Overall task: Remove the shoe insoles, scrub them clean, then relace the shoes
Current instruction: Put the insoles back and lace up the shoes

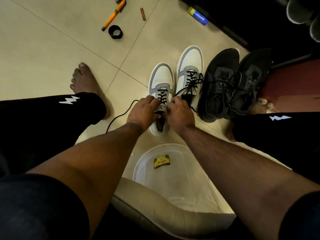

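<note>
Head view shows both hands at the near white sneaker [161, 94] on the tiled floor [52, 49]; the left hand [142, 112] and right hand [180, 112] each have their grip clamped on its black lace [161, 96], beside the second white sneaker [189, 66] and a black pair [232, 80]

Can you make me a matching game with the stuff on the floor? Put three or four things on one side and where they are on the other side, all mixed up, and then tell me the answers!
Things:
1. white and grey shoe with both hands on it
2. black shoes
3. green and yellow packet
4. orange pen

Places:
A. in the clear plastic basin
B. far off on the tiles, beside a black band
C. between the person's legs
D. right of the white pair

Pairs: 1-C, 2-D, 3-A, 4-B
</note>
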The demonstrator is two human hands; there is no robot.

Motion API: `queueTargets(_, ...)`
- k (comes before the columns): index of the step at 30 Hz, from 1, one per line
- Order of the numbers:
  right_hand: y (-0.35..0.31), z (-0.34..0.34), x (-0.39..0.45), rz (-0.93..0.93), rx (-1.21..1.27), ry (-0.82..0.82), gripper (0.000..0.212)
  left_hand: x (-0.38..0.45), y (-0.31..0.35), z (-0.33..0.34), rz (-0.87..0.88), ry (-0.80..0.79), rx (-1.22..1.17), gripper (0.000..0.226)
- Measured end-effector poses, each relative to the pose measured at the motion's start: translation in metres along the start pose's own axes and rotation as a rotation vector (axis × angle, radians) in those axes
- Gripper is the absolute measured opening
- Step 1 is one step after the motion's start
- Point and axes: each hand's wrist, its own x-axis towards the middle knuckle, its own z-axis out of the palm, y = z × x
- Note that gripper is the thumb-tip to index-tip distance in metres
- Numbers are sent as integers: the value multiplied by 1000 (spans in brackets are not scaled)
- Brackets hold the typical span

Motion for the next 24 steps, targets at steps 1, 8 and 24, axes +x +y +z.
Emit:
queueTargets(1,-1,0,0,-6,-26,18,33,1,0,0,-13,-7,6,50)
queueTargets(8,-19,-1,2,-13,-68,34,26,7,6,0,-328,-48,-229,40)
queueTargets(24,8,-5,-2,106,346,-71,9,8,-9,11,-488,-34,-611,41)
